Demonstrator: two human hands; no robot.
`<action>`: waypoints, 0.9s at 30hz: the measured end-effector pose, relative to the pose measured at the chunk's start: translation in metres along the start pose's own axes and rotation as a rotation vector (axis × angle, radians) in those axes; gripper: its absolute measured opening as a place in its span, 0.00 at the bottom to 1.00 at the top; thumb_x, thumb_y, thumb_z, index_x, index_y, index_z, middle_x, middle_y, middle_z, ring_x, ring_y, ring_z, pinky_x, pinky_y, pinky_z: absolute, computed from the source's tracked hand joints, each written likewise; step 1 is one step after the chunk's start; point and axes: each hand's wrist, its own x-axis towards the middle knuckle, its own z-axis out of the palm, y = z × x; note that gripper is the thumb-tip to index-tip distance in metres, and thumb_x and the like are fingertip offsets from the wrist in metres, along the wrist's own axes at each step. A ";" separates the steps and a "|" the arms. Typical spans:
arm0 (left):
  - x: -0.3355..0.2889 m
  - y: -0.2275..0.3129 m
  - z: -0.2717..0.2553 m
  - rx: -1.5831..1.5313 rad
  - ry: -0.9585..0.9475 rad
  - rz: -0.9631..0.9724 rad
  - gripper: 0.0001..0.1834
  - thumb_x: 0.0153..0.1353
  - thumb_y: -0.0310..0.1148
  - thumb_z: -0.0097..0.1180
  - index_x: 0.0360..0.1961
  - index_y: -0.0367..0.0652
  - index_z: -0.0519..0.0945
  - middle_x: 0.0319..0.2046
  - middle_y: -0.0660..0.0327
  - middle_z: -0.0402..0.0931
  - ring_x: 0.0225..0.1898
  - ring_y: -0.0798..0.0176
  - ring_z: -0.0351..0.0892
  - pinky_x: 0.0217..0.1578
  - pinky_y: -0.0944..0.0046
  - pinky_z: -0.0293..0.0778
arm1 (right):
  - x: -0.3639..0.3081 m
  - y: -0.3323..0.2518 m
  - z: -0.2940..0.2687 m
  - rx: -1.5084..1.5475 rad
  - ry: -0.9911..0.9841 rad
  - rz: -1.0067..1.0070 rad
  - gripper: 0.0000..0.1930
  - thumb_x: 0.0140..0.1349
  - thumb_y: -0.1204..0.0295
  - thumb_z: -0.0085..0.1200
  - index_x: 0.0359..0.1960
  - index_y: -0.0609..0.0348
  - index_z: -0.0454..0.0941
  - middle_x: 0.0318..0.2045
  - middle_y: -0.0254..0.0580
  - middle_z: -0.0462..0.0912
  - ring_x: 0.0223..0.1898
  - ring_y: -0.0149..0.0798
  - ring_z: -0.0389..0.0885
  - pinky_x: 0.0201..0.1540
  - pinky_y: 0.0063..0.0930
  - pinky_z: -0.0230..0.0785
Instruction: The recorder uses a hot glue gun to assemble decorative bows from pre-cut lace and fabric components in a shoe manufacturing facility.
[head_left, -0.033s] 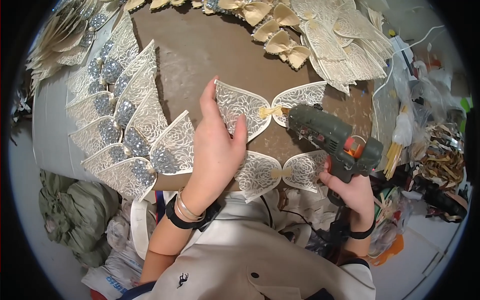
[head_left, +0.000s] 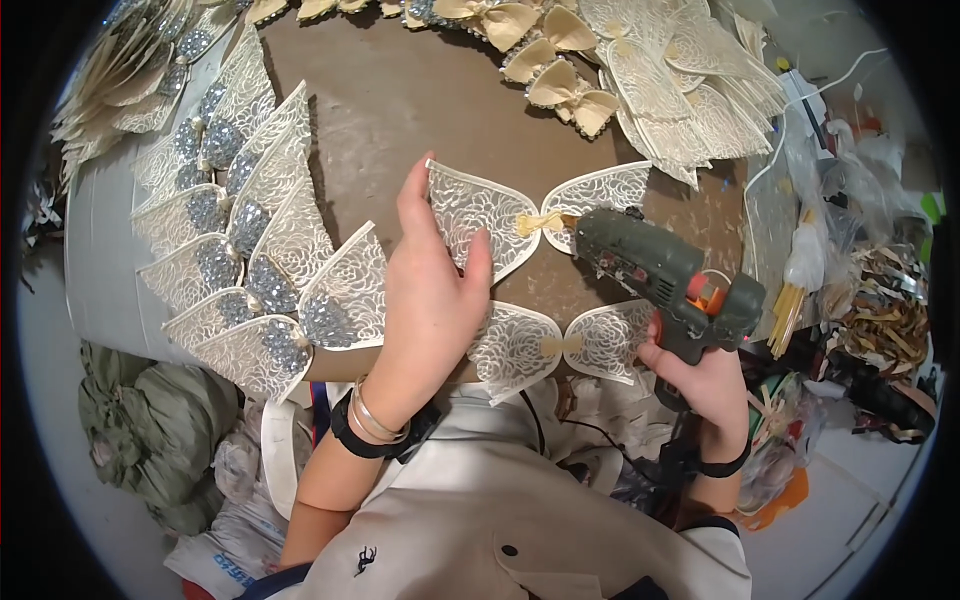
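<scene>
Barely anything moved — glue gun (head_left: 645,252) points left, long axis slanting; right fingers (head_left: 672,369) clamp it, left fingers (head_left: 415,205) apart.

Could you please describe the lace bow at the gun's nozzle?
Over the brown table, the right hand holds a green glue gun. Its nozzle points at the lace bow's middle. Unlike the similar bow nearer the person, this one has the left hand's fingers on it.

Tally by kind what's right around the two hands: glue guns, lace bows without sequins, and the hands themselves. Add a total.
Glue gun: 1, in the right hand
Lace bows without sequins: 2, the upper bow at the left hand and the lower bow nearer the person
Hands: 2
Total: 5
</scene>
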 end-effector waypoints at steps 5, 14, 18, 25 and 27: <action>-0.001 0.002 0.001 0.030 0.014 -0.002 0.38 0.60 0.26 0.56 0.68 0.35 0.51 0.17 0.51 0.71 0.18 0.49 0.75 0.22 0.54 0.68 | -0.003 0.006 -0.001 0.030 -0.007 -0.009 0.12 0.51 0.77 0.63 0.37 0.62 0.77 0.29 0.32 0.78 0.32 0.28 0.76 0.37 0.25 0.70; -0.022 0.011 -0.016 -0.106 -0.029 0.003 0.51 0.59 0.35 0.64 0.72 0.34 0.41 0.20 0.57 0.73 0.19 0.57 0.76 0.23 0.62 0.72 | -0.027 0.026 -0.012 0.502 -0.071 -0.085 0.23 0.50 0.84 0.59 0.51 0.67 0.74 0.44 0.42 0.80 0.47 0.38 0.79 0.55 0.35 0.70; -0.042 0.021 -0.035 0.139 -0.227 -0.064 0.53 0.57 0.30 0.64 0.73 0.36 0.38 0.22 0.59 0.74 0.22 0.60 0.78 0.25 0.65 0.74 | -0.060 0.049 -0.018 0.570 0.016 -0.097 0.31 0.42 0.82 0.63 0.52 0.68 0.69 0.41 0.48 0.78 0.54 0.52 0.76 0.62 0.56 0.62; -0.055 0.001 -0.024 0.021 -0.207 -0.049 0.50 0.56 0.23 0.62 0.73 0.40 0.43 0.21 0.61 0.72 0.22 0.64 0.78 0.26 0.66 0.75 | -0.098 0.053 -0.010 0.123 -0.164 0.130 0.15 0.49 0.82 0.59 0.41 0.61 0.80 0.35 0.36 0.83 0.40 0.35 0.82 0.45 0.31 0.74; -0.055 0.001 -0.024 0.024 -0.203 -0.046 0.50 0.56 0.23 0.62 0.73 0.40 0.44 0.21 0.62 0.72 0.23 0.65 0.78 0.26 0.67 0.75 | -0.093 0.070 -0.004 -0.092 -0.193 -0.097 0.16 0.50 0.79 0.61 0.43 0.59 0.80 0.35 0.34 0.84 0.38 0.32 0.82 0.42 0.29 0.74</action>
